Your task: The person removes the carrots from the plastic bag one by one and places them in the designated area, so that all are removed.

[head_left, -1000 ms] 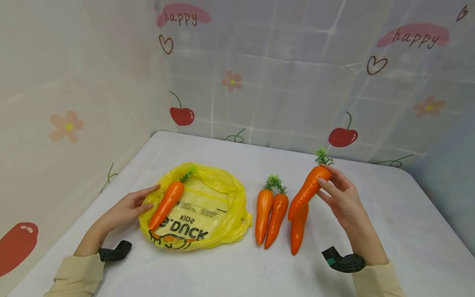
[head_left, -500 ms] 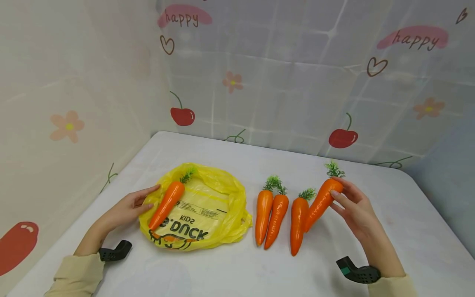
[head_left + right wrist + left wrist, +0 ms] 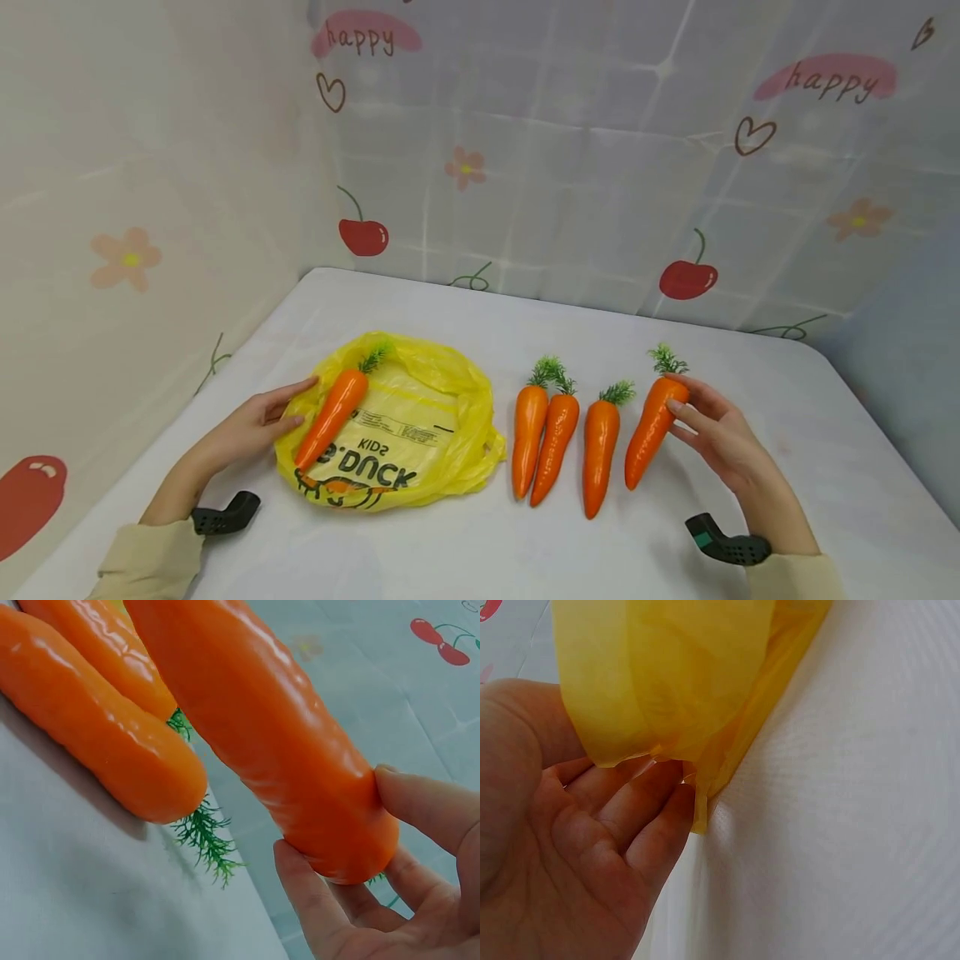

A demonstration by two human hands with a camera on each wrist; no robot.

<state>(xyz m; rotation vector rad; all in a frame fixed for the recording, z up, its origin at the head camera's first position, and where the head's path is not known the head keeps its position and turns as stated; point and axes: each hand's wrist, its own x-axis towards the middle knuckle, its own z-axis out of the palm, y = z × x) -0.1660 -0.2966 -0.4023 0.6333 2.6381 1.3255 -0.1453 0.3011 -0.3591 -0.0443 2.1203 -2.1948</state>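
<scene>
pinching the leafy-topped end of a tilted carrot (image 3: 652, 432), the right hand (image 3: 723, 437) has its thumb on one side and its fingers on the other. this held carrot is to the right of the middle of the white table (image 3: 825, 433), between the other loose carrots and the right edge, its green leaves toward the rear edge and its pointed tip toward the near side; whether the tip touches the surface, i cannot tell. just left of it lies a single carrot (image 3: 600, 462), leaves also toward the rear edge. further left, a slim carrot (image 3: 555, 450) and a paler carrot (image 3: 528, 442) lie close together, their leaves meeting.

toward the left edge, a crumpled yellow bag (image 3: 468, 437) lies spread out, its black lettering upside down. the left hand (image 3: 251, 421) holds the bag's left rim between thumb and fingers, some fingertips hidden by the film. a fifth carrot (image 3: 332, 421) slants across the left part of the bag, leaves toward the rear edge, tip toward the near left.

each wrist carries a black device (image 3: 227, 515); both sleeves (image 3: 150, 558) are beige. behind the rear edge hangs a pale sheet (image 3: 555, 192) printed with cherries, hearts, flowers and the word happy.
</scene>
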